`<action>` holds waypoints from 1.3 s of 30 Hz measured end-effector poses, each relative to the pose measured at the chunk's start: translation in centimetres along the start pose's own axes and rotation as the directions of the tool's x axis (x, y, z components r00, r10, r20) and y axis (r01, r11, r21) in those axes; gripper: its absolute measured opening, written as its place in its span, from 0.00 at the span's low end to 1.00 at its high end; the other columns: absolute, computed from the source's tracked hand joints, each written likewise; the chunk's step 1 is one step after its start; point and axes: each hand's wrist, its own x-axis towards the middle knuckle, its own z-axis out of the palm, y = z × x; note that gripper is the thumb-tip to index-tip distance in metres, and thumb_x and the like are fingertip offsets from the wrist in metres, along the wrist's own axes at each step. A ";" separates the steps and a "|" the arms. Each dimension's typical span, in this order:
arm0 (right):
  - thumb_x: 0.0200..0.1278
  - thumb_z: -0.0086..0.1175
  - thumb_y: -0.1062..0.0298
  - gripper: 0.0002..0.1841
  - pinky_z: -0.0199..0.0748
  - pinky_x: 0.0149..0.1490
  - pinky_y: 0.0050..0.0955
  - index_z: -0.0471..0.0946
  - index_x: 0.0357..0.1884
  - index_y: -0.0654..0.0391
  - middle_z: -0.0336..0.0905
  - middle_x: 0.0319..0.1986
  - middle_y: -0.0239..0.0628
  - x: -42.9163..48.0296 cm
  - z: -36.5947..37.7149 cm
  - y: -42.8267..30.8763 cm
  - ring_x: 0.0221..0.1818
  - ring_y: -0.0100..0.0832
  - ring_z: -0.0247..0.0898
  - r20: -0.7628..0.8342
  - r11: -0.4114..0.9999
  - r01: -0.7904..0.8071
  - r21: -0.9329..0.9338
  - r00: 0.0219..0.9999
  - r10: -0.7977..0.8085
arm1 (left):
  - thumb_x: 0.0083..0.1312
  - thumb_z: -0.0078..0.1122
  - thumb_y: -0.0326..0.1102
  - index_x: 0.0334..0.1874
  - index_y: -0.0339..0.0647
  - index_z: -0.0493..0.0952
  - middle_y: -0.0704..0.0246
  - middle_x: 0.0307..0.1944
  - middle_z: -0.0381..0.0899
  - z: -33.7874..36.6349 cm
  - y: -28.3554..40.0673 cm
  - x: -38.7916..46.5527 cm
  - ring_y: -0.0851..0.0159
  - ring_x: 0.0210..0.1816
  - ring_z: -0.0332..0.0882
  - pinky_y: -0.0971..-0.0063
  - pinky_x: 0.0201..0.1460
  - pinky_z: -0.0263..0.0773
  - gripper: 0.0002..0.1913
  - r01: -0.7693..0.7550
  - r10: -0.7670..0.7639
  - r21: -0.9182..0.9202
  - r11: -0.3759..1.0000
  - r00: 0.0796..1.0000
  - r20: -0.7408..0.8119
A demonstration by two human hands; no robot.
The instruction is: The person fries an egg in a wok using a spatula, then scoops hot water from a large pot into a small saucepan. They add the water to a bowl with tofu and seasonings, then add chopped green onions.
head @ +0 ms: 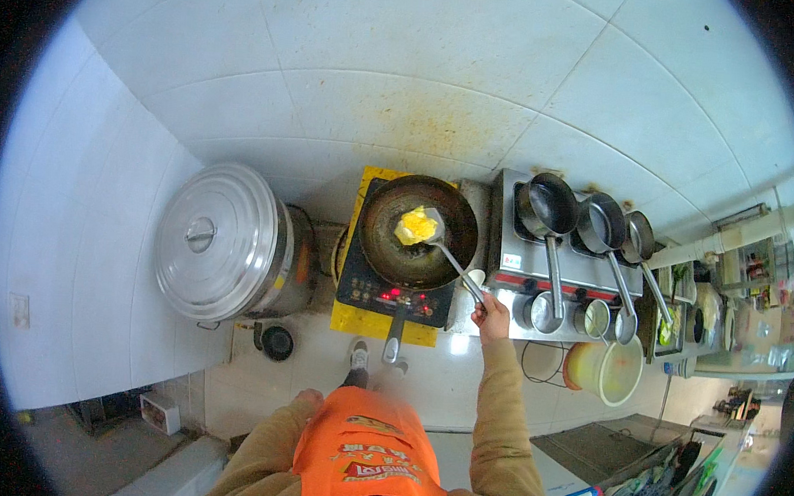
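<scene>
My right hand grips the metal handle of a spatula. The spatula's blade is inside a dark wok, under or against a piece of yellow-and-white cooked egg. Beneath the wok is a black induction cooker with red lights lit on its panel, and the wok's handle points towards me. My left hand hangs low beside my orange apron; its fingers are too unclear to read.
Left of the cooker stands a large lidded metal pot. To the right, several long-handled saucepans sit on a steel stove, with metal cups along its front. A pale bucket stands lower right. A tiled wall rises behind.
</scene>
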 end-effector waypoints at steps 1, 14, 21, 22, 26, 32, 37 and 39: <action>0.77 0.51 0.64 0.14 0.81 0.31 0.25 0.78 0.56 0.61 0.74 0.27 0.29 -0.3 -0.3 -0.6 0.24 0.20 0.69 0.009 0.994 0.092 -0.065 0.996 -0.091 | 0.69 0.51 0.44 0.34 0.46 0.84 0.57 0.41 0.86 -0.2 0.2 -0.1 0.48 0.43 0.83 0.54 0.48 0.79 0.15 -0.005 0.005 0.007 1.000 1.000 0.003; 0.75 0.48 0.75 0.19 0.82 0.30 0.28 0.72 0.65 0.59 0.76 0.43 0.44 -6.0 1.6 0.5 0.31 0.31 0.77 0.177 0.428 0.597 -0.679 0.699 -0.693 | 0.69 0.49 0.45 0.36 0.44 0.84 0.52 0.45 0.84 0.7 -1.4 1.7 0.44 0.47 0.81 0.50 0.52 0.76 0.16 -0.233 0.261 0.293 0.927 0.964 -0.059; 0.78 0.45 0.69 0.18 0.81 0.28 0.26 0.72 0.64 0.63 0.81 0.36 0.38 -6.0 0.9 0.0 0.26 0.24 0.75 0.081 0.768 0.414 -0.489 0.898 -0.433 | 0.70 0.49 0.43 0.37 0.45 0.84 0.54 0.45 0.84 -1.0 1.1 -0.7 0.45 0.48 0.81 0.51 0.55 0.76 0.15 -0.124 0.122 0.196 0.973 0.992 0.022; 0.78 0.45 0.67 0.17 0.80 0.27 0.27 0.73 0.63 0.63 0.81 0.33 0.38 -5.6 1.0 0.3 0.25 0.24 0.75 0.076 0.782 0.398 -0.480 0.906 -0.415 | 0.70 0.49 0.43 0.37 0.45 0.84 0.55 0.45 0.84 -1.2 1.4 -1.0 0.46 0.49 0.81 0.52 0.55 0.76 0.15 -0.100 0.096 0.181 0.978 0.995 0.032; 0.78 0.47 0.63 0.16 0.79 0.24 0.30 0.78 0.56 0.63 0.79 0.21 0.38 -4.2 1.6 1.2 0.18 0.28 0.76 0.066 0.674 0.375 -0.636 0.897 -0.437 | 0.70 0.49 0.42 0.37 0.46 0.84 0.57 0.44 0.84 -1.2 1.5 -0.9 0.47 0.51 0.80 0.53 0.56 0.76 0.14 -0.038 0.031 0.143 0.989 0.998 0.053; 0.78 0.46 0.60 0.18 0.78 0.22 0.35 0.81 0.49 0.64 0.78 0.18 0.41 -3.7 2.1 -0.6 0.15 0.35 0.77 0.022 0.628 0.287 -0.723 0.919 -0.394 | 0.67 0.50 0.41 0.38 0.47 0.85 0.59 0.45 0.85 0.4 -0.5 1.2 0.49 0.52 0.80 0.54 0.57 0.76 0.13 -0.173 0.183 0.309 0.935 0.983 -0.003; 0.77 0.46 0.59 0.19 0.80 0.22 0.37 0.82 0.45 0.65 0.81 0.21 0.47 -3.4 3.1 -1.8 0.18 0.39 0.81 0.030 0.615 0.273 -0.740 0.927 -0.375 | 0.64 0.52 0.46 0.41 0.45 0.86 0.54 0.47 0.85 0.7 -1.2 1.3 0.44 0.52 0.81 0.54 0.59 0.75 0.17 -0.165 0.160 0.179 0.970 0.986 0.041; 0.77 0.46 0.59 0.19 0.80 0.23 0.37 0.82 0.45 0.65 0.82 0.22 0.48 -3.1 3.3 -1.8 0.18 0.41 0.81 0.042 0.548 0.283 -0.787 0.911 -0.410 | 0.63 0.53 0.46 0.40 0.45 0.86 0.54 0.46 0.85 0.7 -1.3 1.4 0.44 0.51 0.81 0.53 0.59 0.75 0.16 -0.133 0.128 0.196 0.972 0.991 0.038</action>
